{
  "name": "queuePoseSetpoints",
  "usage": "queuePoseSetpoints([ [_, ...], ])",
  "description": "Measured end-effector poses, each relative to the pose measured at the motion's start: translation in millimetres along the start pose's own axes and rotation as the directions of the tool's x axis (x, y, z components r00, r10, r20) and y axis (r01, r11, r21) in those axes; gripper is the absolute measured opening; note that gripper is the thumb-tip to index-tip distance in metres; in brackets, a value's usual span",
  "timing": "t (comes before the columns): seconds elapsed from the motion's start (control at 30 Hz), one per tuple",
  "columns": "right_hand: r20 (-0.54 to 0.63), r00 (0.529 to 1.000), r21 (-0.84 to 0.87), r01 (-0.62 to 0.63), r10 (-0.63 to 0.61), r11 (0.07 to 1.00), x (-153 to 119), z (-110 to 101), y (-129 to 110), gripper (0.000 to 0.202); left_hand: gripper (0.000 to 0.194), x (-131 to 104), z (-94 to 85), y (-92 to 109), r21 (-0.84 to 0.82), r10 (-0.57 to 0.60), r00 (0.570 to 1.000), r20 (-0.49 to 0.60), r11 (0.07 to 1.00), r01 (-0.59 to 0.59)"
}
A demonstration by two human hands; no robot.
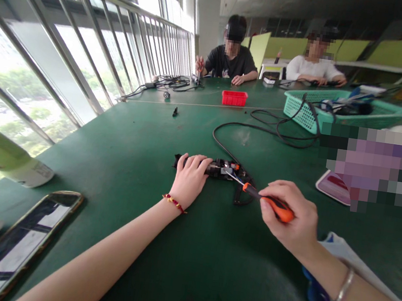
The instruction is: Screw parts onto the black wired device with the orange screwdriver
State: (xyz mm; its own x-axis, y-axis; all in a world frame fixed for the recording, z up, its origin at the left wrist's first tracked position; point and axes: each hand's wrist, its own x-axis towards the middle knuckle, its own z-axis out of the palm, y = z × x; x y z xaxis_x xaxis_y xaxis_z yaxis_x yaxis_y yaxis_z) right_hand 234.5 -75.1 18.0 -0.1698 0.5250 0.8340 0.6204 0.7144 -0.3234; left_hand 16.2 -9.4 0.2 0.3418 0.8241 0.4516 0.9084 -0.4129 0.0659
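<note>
A dark, opened-up corded device (215,169) lies across the green table (170,265), its inner parts showing at the right end; its exact kind I cannot make out. Over its left part, my left hand (190,176) is closed and holds it down on the tabletop. My right hand (291,215) grips the orange and black handle of a screwdriver (270,202). The screwdriver's thin metal shaft slants up and left, its tip at the exposed inside of the device. Whether the tip sits on a screw is too small to tell.
A black cable (222,128) curves toward a teal basket (300,109) of tools and cords. Farther off stands a red tray (234,98). A phone (34,242) and a green bottle (2,152) lie at left. Two people sit opposite. Metal railing (92,15) borders the left side.
</note>
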Motion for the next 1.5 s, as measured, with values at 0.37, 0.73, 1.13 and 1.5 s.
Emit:
queuePoseSetpoints([
  [0.37,-0.154,0.980,-0.116,-0.144,0.125,0.983,-1,-4,7,0.009,0.035,1,2.0,-2,-0.006,0.005,1.000,-0.007,1.000,-0.005],
  [0.73,-0.149,0.974,-0.132,-0.190,0.171,0.973,-1,-5,9,0.011,0.035,0,3.3,-2,-0.002,0.011,1.000,-0.020,1.000,-0.011],
  [1.13,-0.238,0.955,0.061,-0.170,0.180,0.984,-2,3,13,0.033,0.036,0,4.4,-3,0.000,0.016,1.000,-0.017,1.000,-0.016],
  [1.5,-0.169,0.966,0.028,-0.193,0.195,0.981,-2,2,8,0.021,0.036,1,2.3,-2,-0.005,0.011,1.000,-0.012,1.000,-0.011],
])
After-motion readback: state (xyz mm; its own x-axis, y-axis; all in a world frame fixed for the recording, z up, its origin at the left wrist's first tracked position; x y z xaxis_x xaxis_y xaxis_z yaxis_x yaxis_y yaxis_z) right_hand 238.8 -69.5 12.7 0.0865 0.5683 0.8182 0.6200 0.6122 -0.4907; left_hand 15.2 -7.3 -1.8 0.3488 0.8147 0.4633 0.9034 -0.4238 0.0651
